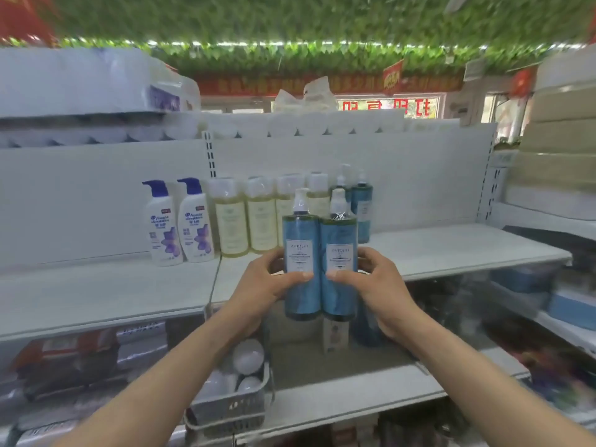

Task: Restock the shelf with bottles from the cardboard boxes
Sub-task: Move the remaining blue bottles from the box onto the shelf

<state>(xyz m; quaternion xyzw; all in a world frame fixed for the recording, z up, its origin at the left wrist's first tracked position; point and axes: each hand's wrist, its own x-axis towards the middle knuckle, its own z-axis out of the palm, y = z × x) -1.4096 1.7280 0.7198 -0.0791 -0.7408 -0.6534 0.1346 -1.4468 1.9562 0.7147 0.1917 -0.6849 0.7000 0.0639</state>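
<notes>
Where the bottles are: I see the left blue bottle [300,233] and the right blue bottle [338,233] upright, side by side and touching. They are held in the air just in front of the shelf [451,250], with their bases lower than its front edge.
Grip, left: the left hand [267,282] is wrapped round the lower half of the left blue bottle, thumb lying across its white label.
Grip, right: the right hand [374,279] clasps the right blue bottle the same way, thumb on its label.
Stock at the back: two white pump bottles [180,225] with purple flowers stand on the left. Next to them is a row of pale yellow bottles [245,221], then more blue bottles on the shelf [362,208] behind the held pair.
Below: the lower shelf [354,391] carries a grey basket [232,404] of round white things near my left forearm. A small white box [336,338] sits under the held pair.
Legibility: the picture blurs toward the edges, and I cannot make out the goods on the side racks.
</notes>
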